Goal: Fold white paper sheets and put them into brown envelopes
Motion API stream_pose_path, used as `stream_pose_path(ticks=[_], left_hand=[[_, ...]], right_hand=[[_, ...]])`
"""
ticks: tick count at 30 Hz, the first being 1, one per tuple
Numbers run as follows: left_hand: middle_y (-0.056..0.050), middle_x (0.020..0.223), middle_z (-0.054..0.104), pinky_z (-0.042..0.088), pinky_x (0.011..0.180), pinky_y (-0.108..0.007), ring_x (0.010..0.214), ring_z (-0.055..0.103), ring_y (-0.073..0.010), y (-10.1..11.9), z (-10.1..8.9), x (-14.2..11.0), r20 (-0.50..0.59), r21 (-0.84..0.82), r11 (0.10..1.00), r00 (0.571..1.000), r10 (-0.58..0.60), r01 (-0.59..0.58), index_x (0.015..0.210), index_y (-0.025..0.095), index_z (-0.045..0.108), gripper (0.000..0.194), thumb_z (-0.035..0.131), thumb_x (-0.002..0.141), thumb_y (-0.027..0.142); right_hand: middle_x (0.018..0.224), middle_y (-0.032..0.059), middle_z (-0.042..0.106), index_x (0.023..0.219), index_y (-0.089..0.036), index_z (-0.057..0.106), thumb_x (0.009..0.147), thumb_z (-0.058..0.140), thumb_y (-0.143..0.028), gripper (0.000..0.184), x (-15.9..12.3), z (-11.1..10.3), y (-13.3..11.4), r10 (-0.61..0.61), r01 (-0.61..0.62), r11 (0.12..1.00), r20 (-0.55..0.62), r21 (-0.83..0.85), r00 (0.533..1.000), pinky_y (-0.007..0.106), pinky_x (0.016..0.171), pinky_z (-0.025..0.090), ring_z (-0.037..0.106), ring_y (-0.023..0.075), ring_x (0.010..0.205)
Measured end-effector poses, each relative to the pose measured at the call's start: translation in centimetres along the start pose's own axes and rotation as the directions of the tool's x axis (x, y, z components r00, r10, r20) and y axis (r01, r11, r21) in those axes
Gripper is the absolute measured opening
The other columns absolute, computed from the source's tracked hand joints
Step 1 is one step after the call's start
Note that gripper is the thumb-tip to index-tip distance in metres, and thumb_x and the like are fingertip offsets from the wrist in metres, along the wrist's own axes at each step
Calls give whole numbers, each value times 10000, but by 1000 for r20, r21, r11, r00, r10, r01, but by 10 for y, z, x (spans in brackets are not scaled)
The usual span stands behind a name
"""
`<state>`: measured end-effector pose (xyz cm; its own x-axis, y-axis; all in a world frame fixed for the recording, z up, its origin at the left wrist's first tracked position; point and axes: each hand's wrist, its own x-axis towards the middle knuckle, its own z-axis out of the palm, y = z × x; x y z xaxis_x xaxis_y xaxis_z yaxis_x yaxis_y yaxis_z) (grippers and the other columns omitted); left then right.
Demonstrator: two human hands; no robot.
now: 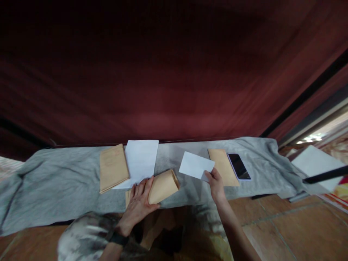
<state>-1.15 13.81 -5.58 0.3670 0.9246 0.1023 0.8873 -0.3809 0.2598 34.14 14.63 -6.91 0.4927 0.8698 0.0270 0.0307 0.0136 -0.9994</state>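
My left hand [140, 201], with a dark band at its wrist, presses down on a brown paper envelope [163, 186] near the cloth's front edge. The envelope bulges, and its right end gapes. Between thumb and fingers, my right hand [215, 181] pinches a folded-looking white sheet of paper [194, 165], held apart from the envelope's mouth. Behind my left hand lie larger white sheets [141, 156], partly under a stack of brown envelopes [112, 166]. Another flat brown envelope [224, 166] rests just beyond my right hand.
Grey cloth [62, 181] covers the narrow bench. A phone [239, 166] with a purple edge lies right of the flat envelope. Dark red fabric [174, 90] rises behind the bench. White board-like sheets [317, 163] and a black bar [326, 174] are at far right, above tiled floor [307, 228].
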Motion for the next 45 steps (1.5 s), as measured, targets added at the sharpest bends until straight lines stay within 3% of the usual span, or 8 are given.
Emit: stream_pose_path(ticks=[3, 12, 20, 29, 34, 40, 42, 45], left_hand=[[-157, 1491, 450, 194, 1193, -582, 1397, 404, -367, -1, 2, 0, -13, 1, 1000, 1000, 5, -5, 1596, 248, 98, 1101, 746, 719, 404], [-152, 1486, 457, 177, 1195, -585, 1398, 405, -366, 1, 3, -1, -29, 7, 1000, 999, 13, -13, 1593, 255, 113, 1076, 737, 726, 386], [-148, 1472, 470, 141, 1205, -573, 1412, 385, -351, 2, 5, 1, -17, 7, 1000, 1000, -16, 16, 1600, 232, 118, 1079, 723, 721, 389], [-154, 1489, 456, 123, 1202, -585, 1423, 372, -353, 2, 6, 3, 18, -21, 1000, 1000, -5, 5, 1602, 244, 130, 1096, 740, 701, 383], [-140, 1482, 467, 127, 1203, -594, 1412, 388, -361, 5, 5, 7, 6, -30, 999, 1000, 24, -24, 1604, 257, 128, 1132, 759, 671, 373], [-144, 1480, 462, 149, 1202, -599, 1392, 408, -364, 25, 1, 24, -18, -59, 994, 995, 96, -97, 1605, 255, 125, 1157, 780, 661, 392], [-140, 1468, 471, 158, 1201, -599, 1381, 419, -360, 31, 0, 29, -26, -61, 991, 993, 114, -115, 1605, 255, 121, 1156, 781, 667, 393], [-131, 1457, 483, 173, 1198, -596, 1376, 423, -354, 38, 1, 33, -32, -53, 989, 990, 138, -140, 1603, 269, 136, 1124, 774, 686, 391]], right_hand=[[830, 43, 718, 916, -188, 672, 752, 681, -525, 375, -7, 7, -2, 3, -2, 1000, 75, -17, 997, 318, 692, 505, 623, 208, 752], [772, 44, 699, 813, -201, 675, 826, 583, -484, 298, -13, 7, -4, -43, 103, 964, 238, -247, 970, 311, 693, 506, 628, 211, 742], [583, -31, 572, 739, -205, 589, 846, 521, -348, 191, 2, -7, -7, 127, 50, 936, 466, -349, 875, 212, 443, 445, 555, 133, 503], [568, -51, 532, 701, -196, 552, 824, 524, -173, 128, 18, -10, -13, 204, 42, 887, 473, -459, 857, 170, 379, 377, 494, 84, 412], [576, -46, 552, 700, -193, 587, 827, 519, -173, 145, 17, -7, -13, 173, 73, 898, 501, -434, 848, 178, 400, 359, 497, 84, 419], [554, -41, 553, 662, -206, 621, 884, 513, -285, 259, -1, 24, -8, 112, 116, 914, 517, -389, 848, 221, 485, 389, 543, 128, 500], [614, -16, 605, 661, -209, 645, 899, 520, -320, 290, -10, 35, -5, 87, 126, 912, 485, -390, 870, 245, 580, 441, 603, 160, 621], [909, 57, 710, 782, -208, 723, 923, 510, -318, 278, -22, 43, 1, 27, 169, 911, 463, -377, 886, 292, 814, 498, 656, 208, 931]])
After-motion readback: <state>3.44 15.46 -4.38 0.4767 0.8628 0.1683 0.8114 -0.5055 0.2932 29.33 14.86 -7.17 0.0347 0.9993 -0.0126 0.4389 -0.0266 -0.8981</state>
